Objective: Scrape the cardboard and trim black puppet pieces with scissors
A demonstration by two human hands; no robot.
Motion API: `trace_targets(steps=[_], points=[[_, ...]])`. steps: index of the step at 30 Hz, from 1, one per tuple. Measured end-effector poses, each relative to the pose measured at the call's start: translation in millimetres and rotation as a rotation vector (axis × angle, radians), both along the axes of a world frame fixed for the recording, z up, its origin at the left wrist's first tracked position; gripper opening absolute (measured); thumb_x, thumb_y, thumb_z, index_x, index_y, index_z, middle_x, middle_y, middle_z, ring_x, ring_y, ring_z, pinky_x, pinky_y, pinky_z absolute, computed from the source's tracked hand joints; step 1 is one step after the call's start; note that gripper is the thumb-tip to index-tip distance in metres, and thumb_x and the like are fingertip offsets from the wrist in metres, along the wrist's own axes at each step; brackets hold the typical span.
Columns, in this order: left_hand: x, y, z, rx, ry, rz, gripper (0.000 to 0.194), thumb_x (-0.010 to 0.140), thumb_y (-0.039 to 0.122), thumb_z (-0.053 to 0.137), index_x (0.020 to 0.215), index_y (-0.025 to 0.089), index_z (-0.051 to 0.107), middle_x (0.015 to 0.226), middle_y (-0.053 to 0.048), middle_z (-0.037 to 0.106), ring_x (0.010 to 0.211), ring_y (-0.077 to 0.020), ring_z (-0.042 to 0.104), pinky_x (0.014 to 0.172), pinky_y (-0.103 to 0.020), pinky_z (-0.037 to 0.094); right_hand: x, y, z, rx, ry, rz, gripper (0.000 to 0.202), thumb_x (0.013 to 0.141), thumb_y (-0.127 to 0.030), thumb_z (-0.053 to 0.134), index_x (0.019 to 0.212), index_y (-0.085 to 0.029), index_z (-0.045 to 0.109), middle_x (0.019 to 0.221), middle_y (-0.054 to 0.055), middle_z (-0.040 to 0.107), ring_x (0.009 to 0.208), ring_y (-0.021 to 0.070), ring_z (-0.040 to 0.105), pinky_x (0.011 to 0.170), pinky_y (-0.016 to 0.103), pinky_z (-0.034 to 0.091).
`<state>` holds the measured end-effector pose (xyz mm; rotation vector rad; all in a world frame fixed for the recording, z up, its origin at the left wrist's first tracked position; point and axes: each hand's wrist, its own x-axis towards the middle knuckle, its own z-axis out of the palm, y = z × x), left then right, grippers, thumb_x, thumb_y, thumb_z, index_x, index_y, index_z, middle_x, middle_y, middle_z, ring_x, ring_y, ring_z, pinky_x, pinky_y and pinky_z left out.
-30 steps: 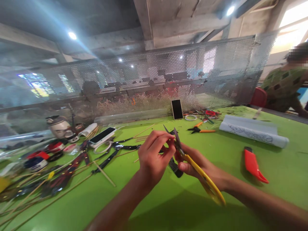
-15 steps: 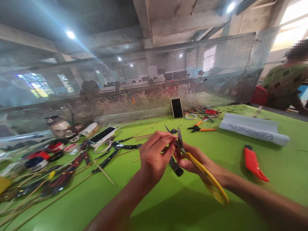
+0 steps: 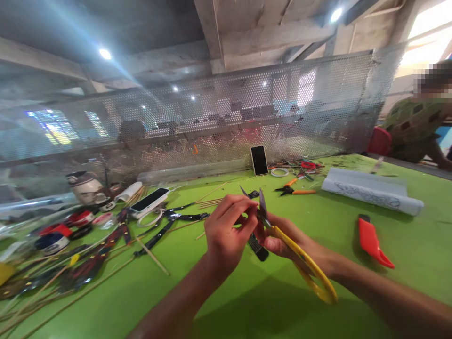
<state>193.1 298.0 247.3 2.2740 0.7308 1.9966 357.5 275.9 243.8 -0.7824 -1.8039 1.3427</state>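
Observation:
Yellow-handled scissors (image 3: pixel 300 254) lie across my right hand (image 3: pixel 282 235), whose fingers are wrapped around them near the pivot; the two blades point up and away, a little apart. My left hand (image 3: pixel 228 230) is pinched closed just left of the blades, its fingertips close to the right fingers. Whatever lies between those fingertips is too small to make out. Beneath the hands a black ribbed object (image 3: pixel 259 249) rests on the green table (image 3: pixel 219 306).
At left are a white phone-like device (image 3: pixel 150 201), black strips, thin sticks and tape rolls. Farther back stand a dark-screened phone (image 3: pixel 259 161) and orange-handled pliers (image 3: pixel 303 192). Rolled paper (image 3: pixel 370 190) and a red cutter (image 3: pixel 374 242) lie right. A person (image 3: pixel 413 122) sits beyond.
Both hands and the scissors have barely moved. The scissor handles have shifted slightly down and right. The person at the far right has leaned a little to the left.

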Motion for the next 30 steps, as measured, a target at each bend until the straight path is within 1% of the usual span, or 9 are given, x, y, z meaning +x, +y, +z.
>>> trace_targets(steps=[8, 12, 16, 19, 22, 24, 30], points=[[0.4, 0.1, -0.8, 0.046, -0.019, 0.015, 0.018, 0.079, 0.000, 0.064, 0.091, 0.012, 0.069, 0.088, -0.005, 0.066, 0.076, -0.0103, 0.063, 0.058, -0.018, 0.057, -1.1, -1.4, 1.4, -0.013, 0.001, -0.008, 0.057, 0.074, -0.064, 0.064, 0.112, -0.023, 0.056, 0.090, 0.003, 0.051, 0.077, 0.0151, 0.047, 0.068, 0.029, 0.048], [-0.3, -0.5, -1.2, 0.082, -0.011, 0.035, 0.019, 0.079, 0.000, 0.065, 0.092, 0.013, 0.069, 0.088, -0.005, 0.067, 0.080, -0.0121, 0.064, 0.064, -0.021, 0.058, -2.3, -2.0, -0.2, 0.001, 0.001, -0.035, 0.056, 0.074, -0.065, 0.064, 0.109, -0.022, 0.058, 0.089, 0.003, 0.050, 0.075, 0.0144, 0.046, 0.065, 0.027, 0.047], [0.3, -1.9, -1.7, 0.081, -0.034, 0.022, 0.019, 0.079, 0.000, 0.065, 0.092, 0.013, 0.070, 0.088, -0.005, 0.067, 0.081, -0.0125, 0.064, 0.065, -0.022, 0.057, -5.4, -4.0, -0.6, 0.032, 0.011, -0.060, 0.060, 0.076, -0.065, 0.062, 0.119, -0.024, 0.056, 0.090, 0.003, 0.052, 0.075, 0.0149, 0.047, 0.063, 0.026, 0.046], [0.8, -3.1, -1.2, 0.095, -0.044, 0.002, 0.021, 0.079, 0.000, 0.065, 0.093, 0.014, 0.070, 0.089, -0.004, 0.067, 0.082, -0.0126, 0.064, 0.068, -0.024, 0.057, -7.7, -6.3, 0.5, 0.077, 0.005, -0.088, 0.063, 0.077, -0.065, 0.061, 0.126, -0.024, 0.055, 0.096, 0.005, 0.056, 0.083, 0.0186, 0.051, 0.069, 0.029, 0.049], [0.8, -3.8, -0.1, 0.124, -0.049, -0.012, 0.022, 0.079, -0.001, 0.065, 0.095, 0.014, 0.070, 0.090, -0.004, 0.068, 0.082, -0.0125, 0.065, 0.071, -0.025, 0.057, -9.6, -8.5, 1.2, 0.122, 0.019, -0.116, 0.063, 0.079, -0.063, 0.061, 0.129, -0.025, 0.053, 0.106, 0.007, 0.059, 0.094, 0.0227, 0.054, 0.078, 0.033, 0.050], [0.8, -4.1, 0.8, 0.135, -0.049, -0.019, 0.024, 0.080, -0.002, 0.064, 0.096, 0.015, 0.070, 0.090, -0.004, 0.068, 0.082, -0.0125, 0.065, 0.071, -0.025, 0.057, -10.5, -9.4, 0.4, 0.149, 0.033, -0.133, 0.063, 0.080, -0.061, 0.060, 0.130, -0.025, 0.053, 0.109, 0.007, 0.060, 0.099, 0.0239, 0.055, 0.081, 0.035, 0.050], [1.3, -3.9, 3.4, 0.157, -0.053, -0.012, 0.026, 0.079, -0.003, 0.064, 0.096, 0.015, 0.070, 0.091, -0.004, 0.069, 0.082, -0.0123, 0.066, 0.070, -0.025, 0.057, -10.0, -8.6, -5.4, 0.118, 0.000, -0.153, 0.064, 0.080, -0.062, 0.059, 0.132, -0.024, 0.052, 0.102, 0.008, 0.062, 0.084, 0.0211, 0.058, 0.066, 0.030, 0.052]])
